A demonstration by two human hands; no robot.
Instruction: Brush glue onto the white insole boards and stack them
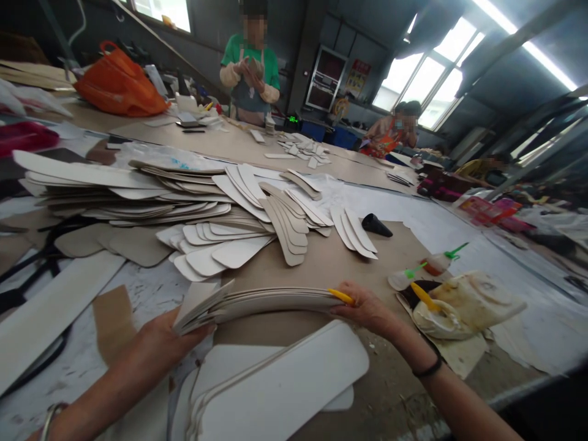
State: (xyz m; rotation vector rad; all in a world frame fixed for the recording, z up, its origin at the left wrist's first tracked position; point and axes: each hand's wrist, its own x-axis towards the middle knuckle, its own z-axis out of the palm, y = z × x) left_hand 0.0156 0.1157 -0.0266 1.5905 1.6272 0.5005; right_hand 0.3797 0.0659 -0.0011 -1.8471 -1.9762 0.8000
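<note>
A fanned stack of curved white-and-beige card-like strips [275, 300] spans both hands above the worktop. My left hand [168, 340] is closed around the stack's left end, where the strips splay upward. At the other end, my right hand [365, 306] grips the strips, and a slim yellow tool [340, 296] shows at its fingers; its kind is unclear. Below the held stack lie larger white rounded pieces [289, 386] in a loose pile. Beyond it, fanned white pieces [220, 248] and curved pieces [285, 223] spread over the brown board [321, 269].
A glue-stained container [482, 300] with a yellow handle [425, 297] stands right, beside green-tipped bottles [407, 277]. A black cone [376, 225] lies farther back. An orange bag [119, 82] sits far left. A person in green [250, 67] works across the table; others are at right.
</note>
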